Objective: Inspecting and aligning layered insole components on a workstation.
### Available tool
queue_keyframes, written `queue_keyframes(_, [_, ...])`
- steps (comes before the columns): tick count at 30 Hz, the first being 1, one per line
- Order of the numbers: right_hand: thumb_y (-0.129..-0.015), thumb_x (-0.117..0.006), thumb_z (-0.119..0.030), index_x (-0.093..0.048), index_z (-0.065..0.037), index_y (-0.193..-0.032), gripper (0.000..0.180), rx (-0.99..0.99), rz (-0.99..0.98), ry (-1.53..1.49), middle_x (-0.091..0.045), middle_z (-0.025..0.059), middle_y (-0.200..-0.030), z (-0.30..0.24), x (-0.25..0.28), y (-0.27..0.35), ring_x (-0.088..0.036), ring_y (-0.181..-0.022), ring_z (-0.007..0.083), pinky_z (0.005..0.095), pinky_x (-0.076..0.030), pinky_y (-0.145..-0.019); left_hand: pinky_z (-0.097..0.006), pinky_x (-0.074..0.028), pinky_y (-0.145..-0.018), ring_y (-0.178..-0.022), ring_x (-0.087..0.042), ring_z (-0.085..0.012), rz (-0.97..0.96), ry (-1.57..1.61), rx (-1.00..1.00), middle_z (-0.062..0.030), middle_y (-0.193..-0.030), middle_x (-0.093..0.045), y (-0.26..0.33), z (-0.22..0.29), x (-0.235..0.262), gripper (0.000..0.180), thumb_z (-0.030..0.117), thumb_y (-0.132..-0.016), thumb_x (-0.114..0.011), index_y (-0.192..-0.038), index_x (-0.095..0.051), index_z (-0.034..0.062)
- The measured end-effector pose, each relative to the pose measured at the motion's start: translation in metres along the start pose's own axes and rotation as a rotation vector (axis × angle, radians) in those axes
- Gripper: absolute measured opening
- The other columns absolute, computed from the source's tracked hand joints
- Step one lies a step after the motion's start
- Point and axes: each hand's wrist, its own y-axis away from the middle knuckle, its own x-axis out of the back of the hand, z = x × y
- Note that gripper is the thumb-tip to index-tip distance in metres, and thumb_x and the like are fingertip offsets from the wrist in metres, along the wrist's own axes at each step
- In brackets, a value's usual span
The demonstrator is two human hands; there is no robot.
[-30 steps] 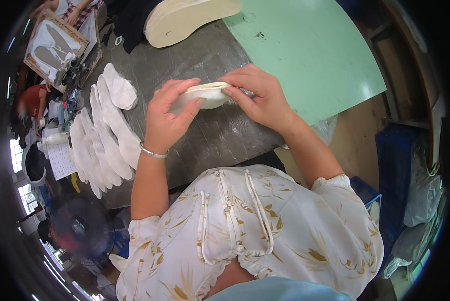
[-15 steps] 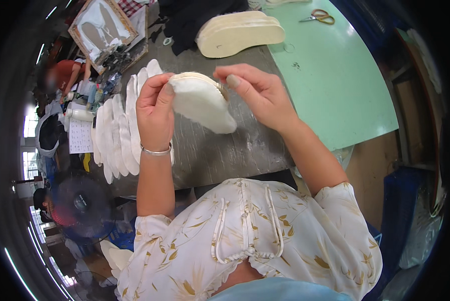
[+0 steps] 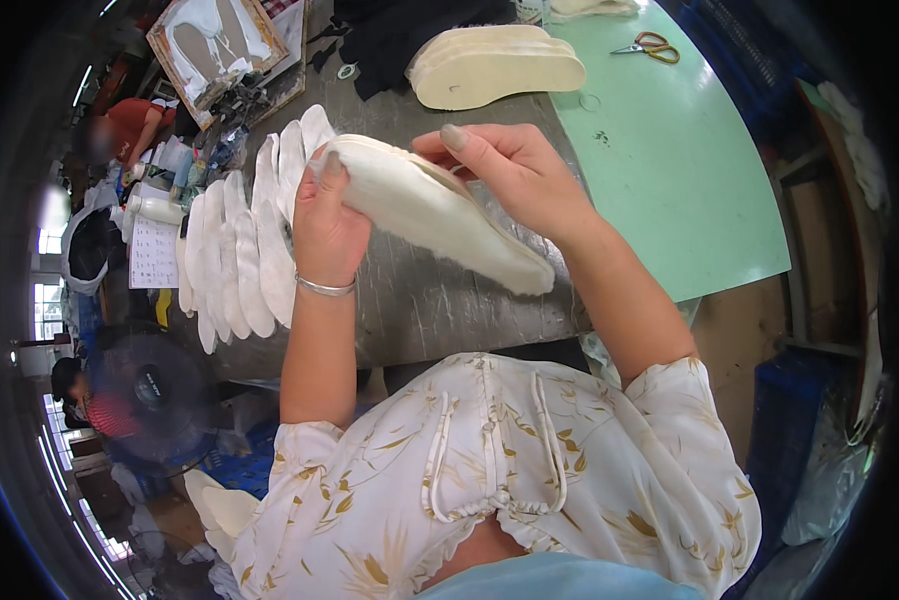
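I hold a white fleecy insole (image 3: 439,215) lifted above the grey table (image 3: 419,300), tilted with its long end pointing down to the right. My left hand (image 3: 324,225) grips its upper left end, thumb on top. On the upper edge, my right hand (image 3: 514,175) pinches it with the fingers curled over. A silver bracelet sits on my left wrist. Just left of my left hand, a fanned row of several white insoles (image 3: 239,250) lies on the table.
A stack of cream soles (image 3: 499,65) lies at the table's far side. Orange-handled scissors (image 3: 649,45) rest on a green board (image 3: 669,170). A framed pattern sheet (image 3: 219,40), bottles (image 3: 154,205) and a fan (image 3: 154,390) are at the left, with other people beyond.
The insole has been lifted from the table and turned so its fleecy face shows, now stretched longer toward the right. Both hands rose with it.
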Motion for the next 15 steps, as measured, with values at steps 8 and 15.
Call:
queue_keyframes(8, [-0.088, -0.070, -0.018, -0.073, -0.001, -0.102, 0.022, 0.214, 0.155, 0.321, -0.070, 0.0087, -0.085, 0.009, -0.016, 0.015, -0.066, -0.075, 0.0160, 0.0278, -0.052, -0.068, -0.037, -0.044, -0.096, -0.105, -0.058, -0.0186, -0.008, 0.045, -0.028, -0.0062, -0.111, -0.062, 0.003, -0.016, 0.015, 0.024, 0.022, -0.100, -0.056, -0.118, -0.056, 0.0055])
queue_keyframes(15, [-0.085, -0.066, -0.007, -0.072, -0.001, -0.096, 0.014, 0.409, 0.185, 0.513, -0.068, 0.0109, -0.083, 0.015, -0.016, 0.014, -0.065, -0.073, 0.0243, 0.0322, -0.052, -0.064, -0.039, -0.044, -0.096, -0.106, -0.058, -0.0205, -0.051, 0.129, -0.061, -0.0070, -0.111, -0.062, 0.006, -0.032, 0.020, 0.026, 0.021, -0.098, -0.058, -0.118, -0.056, 0.0054])
